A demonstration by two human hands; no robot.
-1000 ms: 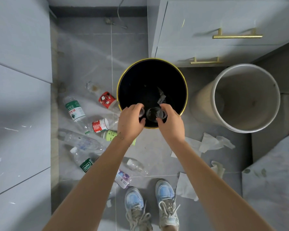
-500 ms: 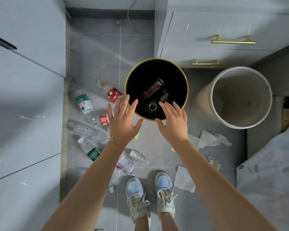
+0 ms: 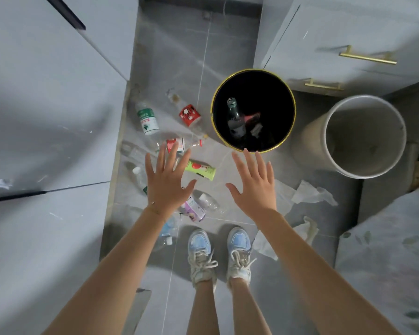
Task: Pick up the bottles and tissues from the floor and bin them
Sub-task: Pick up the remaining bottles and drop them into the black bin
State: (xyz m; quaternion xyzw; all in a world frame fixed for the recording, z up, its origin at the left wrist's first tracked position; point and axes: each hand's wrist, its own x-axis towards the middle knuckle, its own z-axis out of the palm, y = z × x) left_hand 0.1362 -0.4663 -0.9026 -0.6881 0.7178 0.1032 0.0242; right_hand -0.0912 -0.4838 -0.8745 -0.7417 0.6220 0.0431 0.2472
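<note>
Both hands are empty and spread wide, palms down, above the grey floor: the left hand hangs over the cluster of bottles, the right hand just short of the near rim of the black bin. The bin already holds a dark glass bottle and some scraps, so the step in hand looks like a reach for the next item, not a drop. Plenty is still down there — a green-labelled bottle, a red-labelled bottle, a second red-labelled one by the left fingertips, a green can-like bottle between the hands, and a purple-labelled bottle near the left wrist. Crumpled tissues lie to the right, near the white bin, which looks empty. The next move probably calls for bending low and closing each hand on a bottle — clear plastic is slippery and rolls, so a grip round the body seems safest.
</note>
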